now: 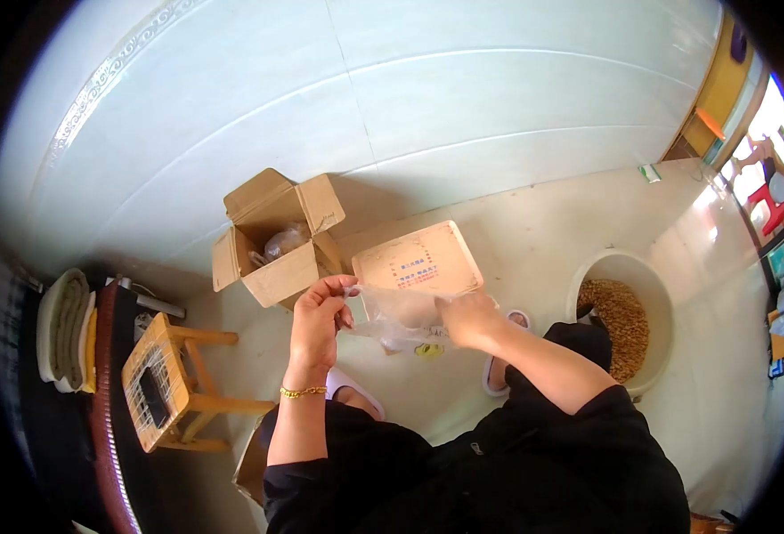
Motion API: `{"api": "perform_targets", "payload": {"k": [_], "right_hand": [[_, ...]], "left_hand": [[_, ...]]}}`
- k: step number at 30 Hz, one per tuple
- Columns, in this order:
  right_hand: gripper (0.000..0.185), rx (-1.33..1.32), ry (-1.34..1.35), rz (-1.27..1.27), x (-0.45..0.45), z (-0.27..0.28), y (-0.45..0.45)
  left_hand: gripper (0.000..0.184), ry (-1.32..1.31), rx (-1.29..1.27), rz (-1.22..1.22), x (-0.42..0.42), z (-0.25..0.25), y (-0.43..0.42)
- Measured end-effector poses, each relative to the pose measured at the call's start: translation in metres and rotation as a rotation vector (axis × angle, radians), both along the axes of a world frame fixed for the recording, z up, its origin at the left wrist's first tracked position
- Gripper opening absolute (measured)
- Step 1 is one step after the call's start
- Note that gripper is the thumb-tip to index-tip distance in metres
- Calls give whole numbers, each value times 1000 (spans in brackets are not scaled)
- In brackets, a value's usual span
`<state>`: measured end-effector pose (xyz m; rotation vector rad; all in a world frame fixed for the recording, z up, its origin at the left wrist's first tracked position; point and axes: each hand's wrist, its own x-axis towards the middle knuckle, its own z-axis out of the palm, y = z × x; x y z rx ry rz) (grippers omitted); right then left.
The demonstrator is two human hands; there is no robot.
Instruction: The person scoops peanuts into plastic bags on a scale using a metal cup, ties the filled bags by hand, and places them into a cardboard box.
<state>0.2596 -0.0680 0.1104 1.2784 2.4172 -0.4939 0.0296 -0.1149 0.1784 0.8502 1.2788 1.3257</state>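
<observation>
A clear plastic bag (396,311) is stretched between my two hands, above a small stool or box with a tan printed top. My left hand (319,311), with a gold bracelet at the wrist, pinches the bag's left end. At the bag's right end my right hand (470,320) is closed on it, its fingertips partly hidden. The tan top (436,254) carries blue and red printed characters and shows through the thin plastic. Something with a yellow print (428,351) lies just below the bag.
An open cardboard box (276,267) holding a plastic bag stands by the wall. A wooden stool (165,383) with a dark phone-like object is at left. On the right sits a white tub (663,343) of brown kernels or nuts. My slippered feet (356,396) are below.
</observation>
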Motion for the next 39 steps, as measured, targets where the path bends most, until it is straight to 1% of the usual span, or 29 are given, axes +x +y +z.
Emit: {"api": "perform_targets", "payload": {"k": [2,3,4,5,6,7,8,9,11,12,14,18,20,21,23,24,26,27,29,30,32,34,36,38,39], "right_hand": [[20,372,309,-107,0,10,3],[20,371,311,-97,-1,18,7],[29,502,405,-128,-3,28,12],[40,635,498,-161,-4,33,15],[40,637,502,-156,-1,25,18],[39,445,278,-78,4,9,24],[37,253,58,-2,5,5,26],[37,255,65,-1,6,0,24],[34,69,-78,68,5,-2,17],[34,68,-86,74,7,2,16],[22,222,174,47,10,16,14],[28,305,224,20,15,11,19],[39,348,277,-20,15,14,18],[39,349,278,-18,15,13,19],[49,350,252,-45,14,12,22],[49,351,252,-45,13,14,22],[53,274,216,-88,12,21,21],[53,276,218,-89,12,23,22],[46,249,298,-5,14,29,25],[46,252,299,-14,19,35,27],[37,28,734,-16,39,57,39],[31,-14,923,-181,67,106,43],[30,23,1002,-380,105,138,41],[29,118,1006,-624,152,136,40],[29,185,956,-694,176,125,37]], "left_hand": [[34,-1,-33,19,-1,-1,-3],[34,105,-65,-36,0,3,-4],[34,210,-97,-93,3,6,-5],[34,213,-77,-102,5,8,-6],[34,215,-75,-97,6,7,-6],[32,184,-45,-88,6,4,-4],[31,156,-15,-80,5,1,-2],[31,163,-13,-78,4,0,0],[29,160,-31,-100,4,-5,1],[29,152,-32,-95,3,-6,1],[27,166,-29,-120,3,-3,0],[25,171,-33,-114,3,-4,0],[22,245,-43,-155,2,-10,0],[22,246,-42,-153,3,-10,0],[21,416,-61,-240,6,-11,-1],[21,416,-61,-240,6,-13,-1],[22,528,-17,-358,4,-20,1],[22,529,-15,-358,5,-22,3],[24,411,-71,-305,10,-23,6],[24,414,-68,-314,10,-21,7],[26,324,-7,-241,16,-17,11],[29,219,21,-213,17,-16,16],[31,164,29,-207,15,-16,19],[31,177,12,-193,15,-16,20],[31,174,5,-184,15,-16,20]]}}
